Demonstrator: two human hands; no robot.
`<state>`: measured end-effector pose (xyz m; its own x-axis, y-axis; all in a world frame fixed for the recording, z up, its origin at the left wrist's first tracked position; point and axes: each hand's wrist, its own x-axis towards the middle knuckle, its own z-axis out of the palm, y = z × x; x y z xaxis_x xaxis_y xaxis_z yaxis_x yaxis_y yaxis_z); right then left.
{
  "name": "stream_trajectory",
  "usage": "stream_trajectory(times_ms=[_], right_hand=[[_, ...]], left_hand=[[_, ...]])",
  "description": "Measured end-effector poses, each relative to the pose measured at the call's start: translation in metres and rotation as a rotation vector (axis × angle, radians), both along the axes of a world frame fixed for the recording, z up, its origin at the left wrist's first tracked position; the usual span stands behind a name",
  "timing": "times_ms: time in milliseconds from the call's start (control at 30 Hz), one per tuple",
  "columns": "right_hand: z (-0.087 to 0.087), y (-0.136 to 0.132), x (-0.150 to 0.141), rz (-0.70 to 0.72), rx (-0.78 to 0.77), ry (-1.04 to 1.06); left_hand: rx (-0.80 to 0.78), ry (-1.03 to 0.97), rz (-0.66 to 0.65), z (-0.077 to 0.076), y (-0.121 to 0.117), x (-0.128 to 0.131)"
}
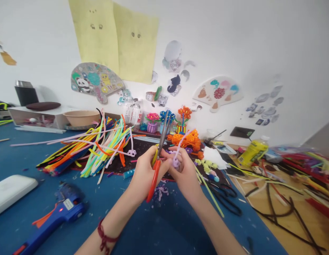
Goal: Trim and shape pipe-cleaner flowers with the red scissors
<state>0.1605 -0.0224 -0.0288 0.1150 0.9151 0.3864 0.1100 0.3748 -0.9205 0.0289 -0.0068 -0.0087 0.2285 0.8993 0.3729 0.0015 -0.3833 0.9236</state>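
Note:
My left hand [143, 170] is closed on a pair of scissors [154, 179] with red and yellow handles; their blades point up and away from me. My right hand [188, 174] pinches a lilac pipe cleaner [176, 161] curled into small loops, one loose end sticking up to the right. The fingertips of both hands meet around this piece. Lilac scraps [161, 193] lie on the blue table below them. Another looped lilac pipe cleaner [131, 152] rests to the left, beside bundles of coloured pipe cleaners [108, 147].
A blue glue gun [65, 209] lies at the left with a red light showing. Orange pipe-cleaner flowers [189, 140] and small potted ones [152, 122] stand behind my hands. Black scissors [226, 198] lie at the right, nearer than a yellow bottle [253, 152].

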Motion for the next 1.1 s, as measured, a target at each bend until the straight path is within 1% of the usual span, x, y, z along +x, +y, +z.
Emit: stream_trajectory(times_ms=[67, 200, 300, 367, 400, 467, 567, 633, 667, 733, 833, 900, 1000, 1100], right_hand=[[0.0, -0.001, 0.0, -0.058, 0.018, -0.11], [0.006, -0.004, -0.001, -0.147, 0.031, -0.302], [0.01, -0.006, -0.003, -0.155, 0.007, -0.366], [0.012, -0.006, -0.003, -0.141, -0.006, -0.349], [0.012, -0.006, -0.003, -0.113, -0.01, -0.314], [0.013, -0.006, -0.001, -0.003, -0.04, -0.182], [0.015, -0.006, 0.006, 0.262, -0.185, 0.076], [0.016, -0.007, 0.011, 0.398, -0.272, 0.193], [0.016, -0.008, 0.013, 0.444, -0.299, 0.222], [0.016, -0.009, 0.015, 0.485, -0.324, 0.244], [0.015, -0.008, 0.013, 0.463, -0.324, 0.269], [0.015, -0.007, 0.011, 0.412, -0.296, 0.299], [0.015, -0.004, 0.009, 0.324, -0.216, 0.355], [0.015, -0.002, 0.01, 0.229, -0.104, 0.42]], left_hand=[[0.009, 0.007, -0.006, -0.003, 0.002, 0.001], [0.028, 0.042, 0.039, -0.007, 0.006, 0.002], [0.021, 0.064, 0.05, -0.007, 0.005, 0.001], [0.011, 0.05, 0.045, -0.005, 0.004, 0.001], [0.003, 0.032, 0.041, -0.004, 0.004, 0.0], [-0.03, -0.034, 0.033, -0.001, 0.005, -0.001], [-0.088, -0.122, 0.029, 0.004, 0.007, -0.006], [-0.096, -0.144, 0.031, 0.008, 0.009, -0.01], [-0.094, -0.145, 0.028, 0.009, 0.01, -0.011], [-0.091, -0.14, 0.022, 0.012, 0.01, -0.013], [-0.052, -0.085, 0.053, 0.013, 0.01, -0.013], [0.022, 0.008, 0.132, 0.011, 0.01, -0.013], [0.151, 0.167, 0.241, 0.009, 0.01, -0.013], [0.213, 0.286, 0.285, 0.008, 0.008, -0.014]])
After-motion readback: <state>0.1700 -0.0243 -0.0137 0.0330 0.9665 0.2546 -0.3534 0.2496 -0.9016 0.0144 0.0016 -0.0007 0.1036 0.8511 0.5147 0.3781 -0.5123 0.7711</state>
